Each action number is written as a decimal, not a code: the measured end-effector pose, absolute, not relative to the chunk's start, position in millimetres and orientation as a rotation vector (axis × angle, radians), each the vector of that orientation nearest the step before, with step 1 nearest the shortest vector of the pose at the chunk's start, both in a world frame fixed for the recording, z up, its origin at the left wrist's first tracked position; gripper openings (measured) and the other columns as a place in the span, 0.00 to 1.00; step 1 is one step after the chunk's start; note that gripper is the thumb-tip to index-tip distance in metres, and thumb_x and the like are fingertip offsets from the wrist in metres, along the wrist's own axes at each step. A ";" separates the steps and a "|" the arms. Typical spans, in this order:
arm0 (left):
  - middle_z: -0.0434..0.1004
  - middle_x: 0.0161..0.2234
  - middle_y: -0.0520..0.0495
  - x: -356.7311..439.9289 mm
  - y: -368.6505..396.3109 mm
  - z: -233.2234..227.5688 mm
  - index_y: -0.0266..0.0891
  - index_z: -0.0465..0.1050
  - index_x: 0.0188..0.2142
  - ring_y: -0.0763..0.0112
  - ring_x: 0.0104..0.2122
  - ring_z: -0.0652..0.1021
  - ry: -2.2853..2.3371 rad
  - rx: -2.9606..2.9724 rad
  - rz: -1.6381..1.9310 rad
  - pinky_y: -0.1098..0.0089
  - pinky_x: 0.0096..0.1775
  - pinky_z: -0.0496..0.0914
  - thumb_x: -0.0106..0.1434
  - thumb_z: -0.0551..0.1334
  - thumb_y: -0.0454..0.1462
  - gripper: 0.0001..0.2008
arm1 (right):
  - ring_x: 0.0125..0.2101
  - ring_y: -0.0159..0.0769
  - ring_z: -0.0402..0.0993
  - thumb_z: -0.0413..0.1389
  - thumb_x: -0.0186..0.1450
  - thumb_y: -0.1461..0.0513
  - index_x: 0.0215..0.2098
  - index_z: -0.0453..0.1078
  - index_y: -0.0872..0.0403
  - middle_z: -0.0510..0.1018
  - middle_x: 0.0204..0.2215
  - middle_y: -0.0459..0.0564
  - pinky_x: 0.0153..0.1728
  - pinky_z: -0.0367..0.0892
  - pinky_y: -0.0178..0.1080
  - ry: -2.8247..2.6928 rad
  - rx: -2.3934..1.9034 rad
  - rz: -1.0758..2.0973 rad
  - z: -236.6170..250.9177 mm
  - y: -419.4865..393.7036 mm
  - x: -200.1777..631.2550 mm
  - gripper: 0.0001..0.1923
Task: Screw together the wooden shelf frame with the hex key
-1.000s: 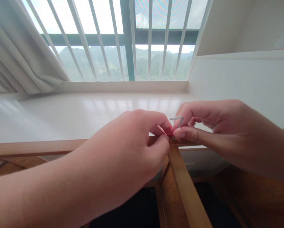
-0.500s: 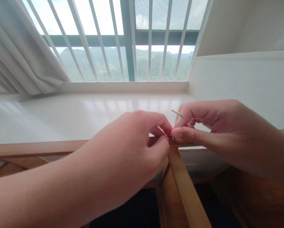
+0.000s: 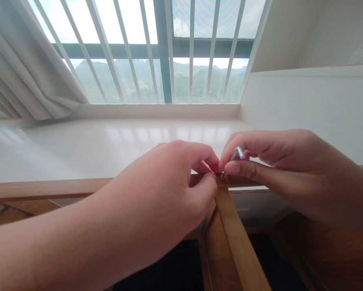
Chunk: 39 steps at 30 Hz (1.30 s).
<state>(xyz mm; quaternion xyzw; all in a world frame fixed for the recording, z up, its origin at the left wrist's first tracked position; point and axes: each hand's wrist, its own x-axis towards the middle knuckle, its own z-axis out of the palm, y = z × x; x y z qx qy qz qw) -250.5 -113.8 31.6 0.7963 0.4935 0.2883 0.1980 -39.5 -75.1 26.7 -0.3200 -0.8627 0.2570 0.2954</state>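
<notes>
Windowsill (image 3: 108,145); hex key (image 3: 236,153) in right hand (image 3: 278,161)

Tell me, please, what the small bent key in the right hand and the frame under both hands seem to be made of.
The key, pinched in the right hand, looks like bare metal: silver-grey with a bright glint, probably steel. The frame, which the left hand grips at the joint, looks like wood with a smooth, warm brown finish; faint grain shows, though a wood-look veneer cannot be ruled out.

Bare white sill (image 3: 108,149) behind wooden frame (image 3: 63,188)
</notes>
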 end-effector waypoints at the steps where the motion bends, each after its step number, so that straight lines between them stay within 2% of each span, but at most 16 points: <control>1: 0.81 0.27 0.50 -250.6 -113.7 31.5 0.45 0.78 0.29 0.65 0.29 0.78 1.382 2.227 0.806 0.67 0.29 0.70 0.62 0.64 0.36 0.05 | 0.34 0.38 0.76 0.61 0.70 0.52 0.33 0.76 0.50 0.81 0.31 0.46 0.34 0.69 0.39 -2.306 -0.849 0.675 26.2 -75.3 -39.0 0.12; 4: 0.80 0.26 0.50 -250.4 -113.4 31.7 0.45 0.78 0.28 0.65 0.28 0.77 1.381 2.221 0.804 0.67 0.28 0.69 0.61 0.65 0.36 0.06 | 0.34 0.37 0.75 0.61 0.70 0.53 0.34 0.75 0.49 0.81 0.32 0.44 0.35 0.67 0.39 -2.328 -0.834 0.644 25.3 -75.2 -38.8 0.11; 10: 0.78 0.24 0.52 -249.3 -112.7 32.4 0.45 0.77 0.27 0.68 0.25 0.75 1.361 2.210 0.810 0.68 0.25 0.66 0.62 0.65 0.37 0.07 | 0.29 0.34 0.72 0.62 0.70 0.54 0.33 0.75 0.49 0.79 0.28 0.42 0.30 0.64 0.37 -2.342 -0.860 0.556 25.6 -73.9 -42.1 0.10; 19: 0.81 0.28 0.50 -250.3 -110.5 30.3 0.44 0.76 0.29 0.66 0.30 0.79 1.344 2.201 0.792 0.67 0.31 0.71 0.64 0.62 0.37 0.07 | 0.24 0.32 0.68 0.61 0.69 0.55 0.28 0.72 0.52 0.75 0.22 0.44 0.25 0.60 0.36 -2.349 -0.860 0.481 26.9 -73.1 -45.1 0.14; 28: 0.80 0.28 0.49 -250.2 -112.6 30.6 0.44 0.76 0.28 0.64 0.30 0.79 1.358 2.186 0.798 0.66 0.32 0.71 0.64 0.63 0.38 0.07 | 0.26 0.32 0.71 0.65 0.67 0.52 0.30 0.76 0.52 0.77 0.24 0.44 0.26 0.64 0.36 -2.310 -0.849 0.620 28.5 -72.5 -44.1 0.14; 33: 0.80 0.27 0.51 -249.8 -113.0 29.8 0.44 0.76 0.28 0.67 0.28 0.77 1.361 2.230 0.802 0.68 0.30 0.69 0.63 0.63 0.37 0.07 | 0.31 0.35 0.74 0.67 0.64 0.51 0.39 0.77 0.51 0.80 0.31 0.46 0.31 0.69 0.37 -2.258 -0.785 0.633 25.7 -73.5 -40.6 0.13; 36: 0.77 0.23 0.53 -249.6 -114.3 30.7 0.45 0.75 0.26 0.69 0.24 0.74 1.390 2.231 0.773 0.69 0.25 0.65 0.63 0.62 0.36 0.09 | 0.34 0.37 0.76 0.65 0.66 0.50 0.43 0.77 0.50 0.81 0.35 0.48 0.32 0.71 0.38 -2.204 -0.771 0.682 25.0 -75.0 -40.3 0.14; 39: 0.76 0.21 0.53 -249.1 -115.2 31.5 0.45 0.75 0.25 0.69 0.22 0.73 1.438 2.224 0.760 0.69 0.22 0.62 0.64 0.61 0.38 0.11 | 0.32 0.36 0.76 0.62 0.69 0.49 0.41 0.78 0.50 0.81 0.33 0.48 0.30 0.70 0.37 -2.184 -0.778 0.719 26.3 -75.0 -41.5 0.14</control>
